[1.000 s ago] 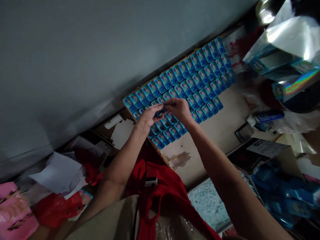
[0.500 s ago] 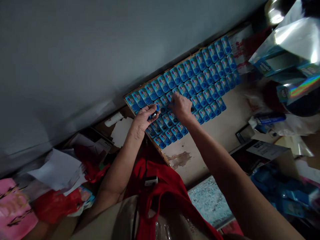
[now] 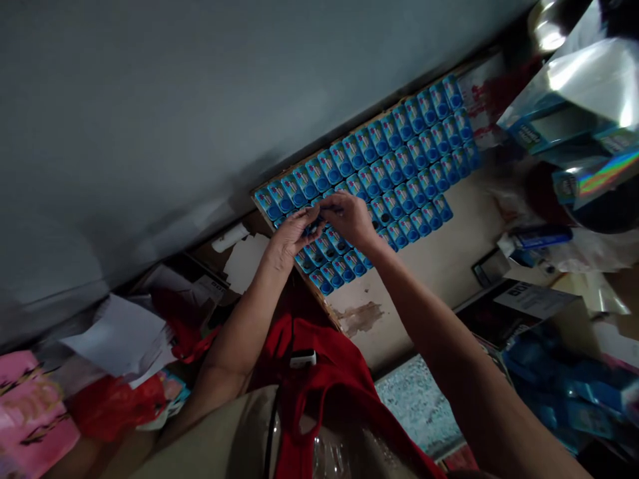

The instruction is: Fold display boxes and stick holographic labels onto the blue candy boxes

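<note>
Rows of small blue printed cards (image 3: 378, 141) cover a tabletop. Most carry a round blue disc, while several in the nearer rows show a dark round spot (image 3: 385, 217) instead. My left hand (image 3: 289, 236) is cupped over the left end of the rows, its fingers curled around small blue round pieces (image 3: 313, 230). My right hand (image 3: 349, 216) meets it there, thumb and fingers pinched at the left fingertips. Whatever lies in the right pinch is hidden by the fingers.
A grey wall (image 3: 150, 100) runs behind the table (image 3: 394, 293). Clear plastic packaging (image 3: 594, 80) and a dark box (image 3: 524, 309) crowd the right. White papers (image 3: 120, 336), a red bag (image 3: 117, 406) and a pink bag (image 3: 34, 412) lie at the left.
My right hand has moved left from over the cards to my left hand, and their fingertips now come together. My left hand stays nearly in place.
</note>
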A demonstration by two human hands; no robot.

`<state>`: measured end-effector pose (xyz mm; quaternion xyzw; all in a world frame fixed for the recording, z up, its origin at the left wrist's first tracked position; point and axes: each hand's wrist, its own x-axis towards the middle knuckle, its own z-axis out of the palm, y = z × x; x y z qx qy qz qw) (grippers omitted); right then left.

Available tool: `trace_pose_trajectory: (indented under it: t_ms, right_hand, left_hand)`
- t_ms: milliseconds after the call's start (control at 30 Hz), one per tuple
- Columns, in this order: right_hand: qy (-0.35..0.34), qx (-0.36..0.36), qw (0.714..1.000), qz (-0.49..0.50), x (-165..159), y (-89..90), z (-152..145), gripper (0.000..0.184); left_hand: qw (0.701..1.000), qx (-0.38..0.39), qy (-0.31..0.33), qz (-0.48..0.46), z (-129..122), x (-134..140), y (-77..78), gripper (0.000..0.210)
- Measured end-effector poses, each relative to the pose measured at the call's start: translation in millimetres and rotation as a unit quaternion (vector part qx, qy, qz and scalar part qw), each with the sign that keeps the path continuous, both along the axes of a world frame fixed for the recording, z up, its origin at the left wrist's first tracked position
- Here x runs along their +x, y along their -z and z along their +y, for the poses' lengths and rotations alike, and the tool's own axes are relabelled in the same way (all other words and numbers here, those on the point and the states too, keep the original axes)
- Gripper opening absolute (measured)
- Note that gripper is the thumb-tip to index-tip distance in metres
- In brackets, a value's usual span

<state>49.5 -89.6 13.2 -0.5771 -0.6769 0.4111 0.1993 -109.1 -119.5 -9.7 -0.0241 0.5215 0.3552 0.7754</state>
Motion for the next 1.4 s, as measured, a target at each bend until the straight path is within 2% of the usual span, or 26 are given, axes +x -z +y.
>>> trace_pose_trajectory:
  t_ms: [100,200,333,433,500,600,667,733,867,967,1033,1100,1200,1267,1333,1400]
  right_hand:
    - [0.056,-0.018,0.998,-0.009,0.6,8.6,-7.8,0.017]
    - [0.08,-0.015,0.989,-0.124,3.6,17.8,-13.8,0.017]
    - [0.032,-0.026,0.963,-0.265,-1.3,22.7,-16.1,0.015]
    - [0.011,-0.065,0.936,-0.347,-4.7,24.1,-6.5,0.012]
    - [0.002,-0.081,0.923,-0.376,-3.7,25.5,3.7,0.016]
    - [-0.02,-0.068,0.919,-0.388,-0.9,25.1,15.0,0.019]
    - [-0.034,-0.063,0.924,-0.375,-1.2,20.4,15.2,0.015]
    - [-0.043,-0.043,0.945,-0.321,-3.5,11.4,8.4,0.01]
    - [-0.046,0.055,0.989,-0.13,-10.2,-11.2,-18.2,0.009]
    - [-0.042,0.048,0.998,-0.019,-19.1,-18.3,-39.1,0.016]
    - [-0.005,0.011,0.999,0.029,-28.1,-14.0,-49.9,0.02]
    - [0.059,-0.027,0.996,0.067,-37.8,-4.5,-57.8,0.022]
    - [0.151,-0.095,0.975,0.135,-45.9,9.6,-66.4,0.026]
    - [0.181,-0.144,0.958,0.17,-42.2,14.2,-70.1,0.028]
    - [0.195,-0.16,0.957,0.145,-30.8,14.9,-70.8,0.028]
    - [0.203,-0.131,0.969,0.045,-16.3,13.9,-67.7,0.026]
  left_hand:
    - [1.0,0.004,0.006,0.003,-0.1,-2.0,-3.3,0.017]
    - [1.0,0.02,-0.005,-0.006,-5.3,-12.5,-5.2,0.01]
    - [0.998,0.006,-0.021,-0.064,-15.9,-31.7,-0.9,0.02]
    - [0.996,0.019,-0.031,-0.085,-22.4,-39.8,6.7,0.023]
    - [0.995,0.041,-0.032,-0.084,-26.0,-41.4,10.5,0.023]
    - [0.996,0.057,-0.019,-0.066,-30.5,-40.3,10.6,0.027]
    - [0.998,0.04,-0.013,-0.054,-32.4,-38.5,7.4,0.022]
    - [0.998,0.017,-0.014,-0.053,-32.8,-36.9,3.8,0.018]
    - [0.997,-0.003,-0.038,-0.061,-29.5,-33.6,0.1,0.02]
    - [0.998,0.005,-0.057,-0.036,-25.6,-27.7,-1.1,0.017]
    - [0.998,0.019,-0.057,-0.02,-24.1,-20.8,-2.4,0.017]
    - [0.998,0.029,-0.059,-0.006,-24.4,-12.3,-3.4,0.02]
    - [0.995,0.022,-0.092,0.006,-27.6,-1.8,-2.7,0.023]
    - [0.991,0.007,-0.13,-0.007,-30.8,-0.5,-0.5,0.023]
    - [0.986,-0.006,-0.164,-0.028,-33.6,-5.8,1.8,0.024]
    - [0.981,-0.006,-0.19,-0.034,-35.3,-16.0,2.8,0.024]
